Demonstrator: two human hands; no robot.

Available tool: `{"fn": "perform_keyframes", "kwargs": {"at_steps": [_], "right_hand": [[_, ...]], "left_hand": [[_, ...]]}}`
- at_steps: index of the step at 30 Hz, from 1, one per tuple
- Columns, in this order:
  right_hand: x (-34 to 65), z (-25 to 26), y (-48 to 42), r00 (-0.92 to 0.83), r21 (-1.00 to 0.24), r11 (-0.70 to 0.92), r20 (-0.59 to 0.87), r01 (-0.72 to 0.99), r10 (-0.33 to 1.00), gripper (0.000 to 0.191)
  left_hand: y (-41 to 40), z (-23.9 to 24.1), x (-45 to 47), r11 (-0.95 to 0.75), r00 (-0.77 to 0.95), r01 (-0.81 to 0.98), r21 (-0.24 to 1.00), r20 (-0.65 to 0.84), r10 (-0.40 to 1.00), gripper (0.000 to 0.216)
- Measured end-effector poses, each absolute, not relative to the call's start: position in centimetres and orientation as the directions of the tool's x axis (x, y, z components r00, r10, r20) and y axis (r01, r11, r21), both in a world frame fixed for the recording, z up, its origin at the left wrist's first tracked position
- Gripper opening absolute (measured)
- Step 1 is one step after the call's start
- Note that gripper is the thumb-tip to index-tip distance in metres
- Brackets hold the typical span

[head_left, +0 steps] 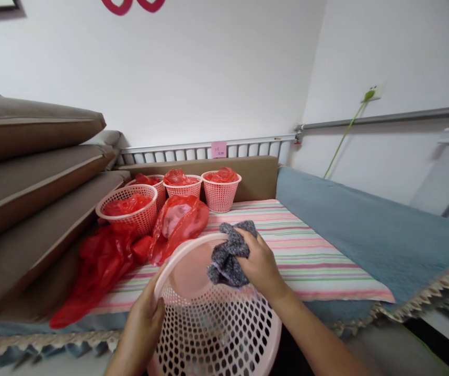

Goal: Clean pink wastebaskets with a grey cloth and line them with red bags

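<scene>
My left hand (146, 318) is closed on the bottom edge of the pink basket (216, 334), holding it tipped on its side in front of me, over the near edge of the striped sheet (306, 250). My right hand (261, 263) grips a bunched grey cloth (228, 256), pressed against the basket's solid bottom. I judge the wipe goes best if the left hand braces firmly while the cloth works round into the edge. Beyond lie red plastic bags (102, 261) and small baskets (220, 190) lined with red.
</scene>
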State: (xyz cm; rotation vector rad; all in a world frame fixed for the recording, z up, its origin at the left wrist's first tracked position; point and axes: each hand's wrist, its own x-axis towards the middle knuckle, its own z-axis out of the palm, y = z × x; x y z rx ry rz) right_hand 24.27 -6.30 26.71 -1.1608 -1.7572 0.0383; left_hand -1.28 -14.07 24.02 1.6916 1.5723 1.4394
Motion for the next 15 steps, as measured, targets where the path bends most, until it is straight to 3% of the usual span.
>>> {"fn": "perform_keyframes", "kwargs": {"at_steps": [5,7,12,15], "right_hand": [[18.6,30.8,-7.3,-0.495,-0.173,0.768,0.673,0.616,0.549,0.055],[16.6,31.7,-7.3,-0.558,-0.107,0.78,0.64,0.617,0.529,0.051],[15.6,30.8,-6.9,-0.515,-0.154,0.773,0.663,0.616,0.543,0.052],[16.9,29.5,-6.3,-0.406,-0.252,0.728,0.693,0.637,0.595,0.059]], "left_hand": [[-11.3,29.8,-2.2,-0.342,0.119,0.573,0.745,0.337,0.934,0.042],[-10.1,30.9,-2.4,-0.375,0.182,0.554,0.743,0.332,0.926,0.043],[-9.9,29.3,-2.5,-0.338,0.087,0.549,0.764,0.35,0.933,0.05],[-10.8,28.3,-2.6,-0.311,0.033,0.542,0.781,0.35,0.936,0.051]]}}
